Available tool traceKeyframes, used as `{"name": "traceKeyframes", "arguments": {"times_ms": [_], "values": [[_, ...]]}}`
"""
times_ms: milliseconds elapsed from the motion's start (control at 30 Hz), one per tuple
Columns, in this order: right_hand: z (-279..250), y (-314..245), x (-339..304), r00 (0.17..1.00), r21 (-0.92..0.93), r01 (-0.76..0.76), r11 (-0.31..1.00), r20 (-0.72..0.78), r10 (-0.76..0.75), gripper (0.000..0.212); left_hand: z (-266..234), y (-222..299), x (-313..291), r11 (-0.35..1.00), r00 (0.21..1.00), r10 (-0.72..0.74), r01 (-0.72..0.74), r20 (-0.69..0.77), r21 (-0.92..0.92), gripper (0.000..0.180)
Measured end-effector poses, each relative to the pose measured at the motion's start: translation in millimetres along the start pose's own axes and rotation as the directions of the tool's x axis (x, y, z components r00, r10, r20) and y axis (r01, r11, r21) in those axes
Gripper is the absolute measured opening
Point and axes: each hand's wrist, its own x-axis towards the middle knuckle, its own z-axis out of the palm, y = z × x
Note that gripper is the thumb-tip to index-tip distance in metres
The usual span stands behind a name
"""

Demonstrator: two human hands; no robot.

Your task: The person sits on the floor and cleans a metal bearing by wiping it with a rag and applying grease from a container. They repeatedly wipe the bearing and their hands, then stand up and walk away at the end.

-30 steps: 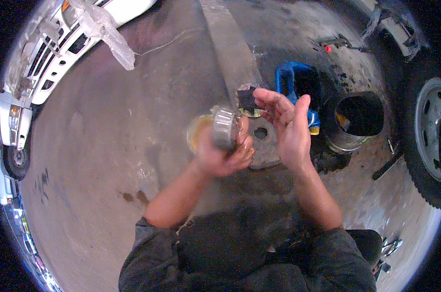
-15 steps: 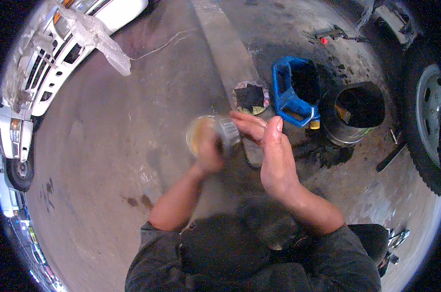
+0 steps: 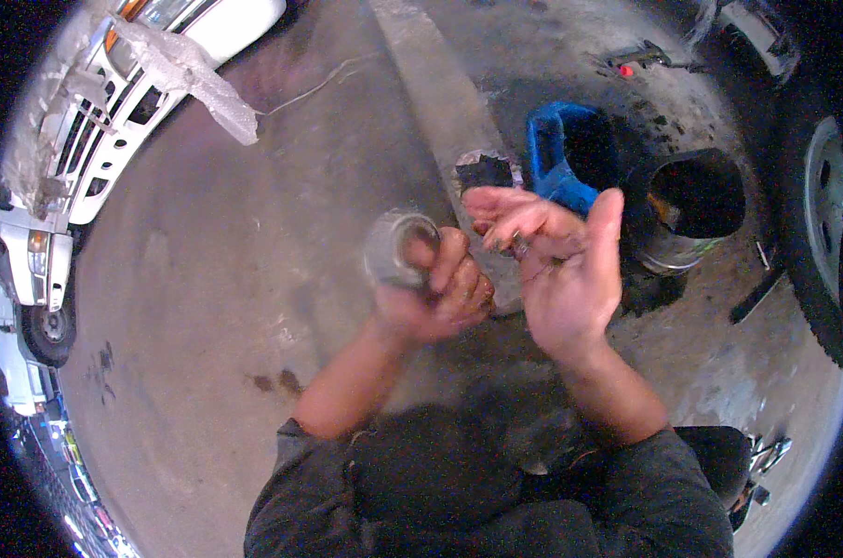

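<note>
In my left hand is a grey, ring-shaped metal bearing, tilted and smeared by motion. The fingers curl around its right side, and its round opening faces up. My right hand is just to the right, palm turned up, thumb stretched out and fingers partly bent. Its skin looks greasy, with a dark smear near the fingers. A gap separates the palm from the bearing. Beyond the fingertips stands a small round tub with a dark top, partly hidden by the right hand.
A cut-open blue jug and a dark open bucket stand on the stained concrete floor at the right. Further right is a vehicle wheel. A white bumper with bubble wrap is at the far left.
The bearing has turned and come away from my right hand. My right hand has moved slightly right and rolled palm up, and now covers part of the tub and jug.
</note>
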Motion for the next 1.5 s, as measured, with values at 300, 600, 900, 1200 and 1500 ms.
{"name": "traceKeyframes", "arguments": {"times_ms": [300, 600, 900, 1200, 1500], "values": [[-67, 18, 35, 0.889, -0.075, -0.075, 0.994, -0.456, 0.033, 0.081, 0, 3, -1, 0.995, 0.991, -0.037, 0.049, 0.126, -0.089, 0.035], [-231, 106, 12, 0.886, -0.825, -0.463, -0.322, -0.434, -0.162, 0.081, -7, 7, -13, 0.972, 0.967, -0.047, 0.102, -0.250, 0.212, 0.031], [-248, 106, 33, 0.907, -0.772, -0.330, -0.543, -0.419, 0.045, 0.070, -45, 30, 13, 0.223, 0.493, 0.404, 0.764, -0.771, 0.605, 0.034], [-250, 88, 12, 0.972, -0.832, -0.208, -0.515, -0.235, -0.013, 0.052, -192, 42, 68, -0.451, 0.629, 0.190, 0.738, -0.754, 0.502, 0.054], [-190, -16, -69, 0.944, -0.920, -0.196, -0.341, -0.271, 0.190, 0.042, -280, 38, 80, -0.741, 0.289, -0.145, 0.601, -0.946, 0.297, 0.067]]}}
